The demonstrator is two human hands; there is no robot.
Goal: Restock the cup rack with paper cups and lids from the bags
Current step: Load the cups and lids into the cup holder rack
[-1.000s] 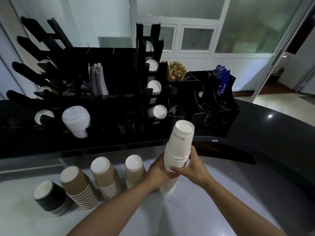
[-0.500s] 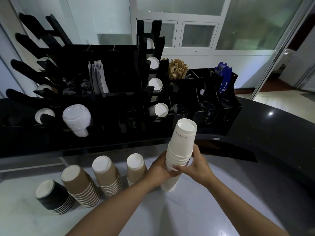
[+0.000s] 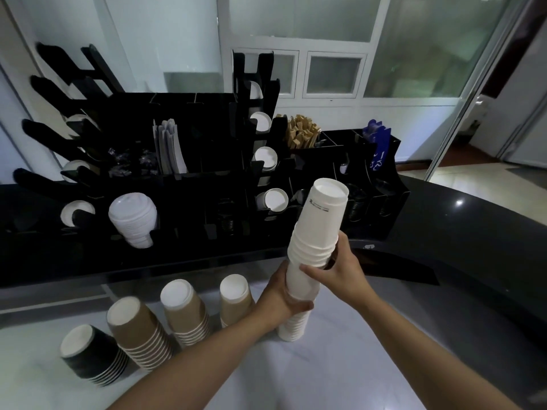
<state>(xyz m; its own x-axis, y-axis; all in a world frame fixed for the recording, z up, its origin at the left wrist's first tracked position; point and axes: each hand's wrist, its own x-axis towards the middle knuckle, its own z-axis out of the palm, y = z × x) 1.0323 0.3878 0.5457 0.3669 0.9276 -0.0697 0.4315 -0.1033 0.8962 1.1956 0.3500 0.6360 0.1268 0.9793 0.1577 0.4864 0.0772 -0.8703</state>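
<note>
A tall stack of upside-down white paper cups stands on the pale counter in front of the black cup rack. My left hand grips the lower part of the stack. Higher up, my right hand holds the upper cups just under their rims, and this upper group sits slightly raised from the lower cups. White lids poke out of a rack slot at the left, and white cup bottoms show in the rack's middle column.
Left of the hands stand three stacks of brown cups and one of black cups. The rack also holds wooden stirrers, grey sleeves and blue packets. A dark curved countertop runs to the right.
The upper part of the white stack has risen a little in my right hand, opening a gap from the lower cups that my left hand holds down.
</note>
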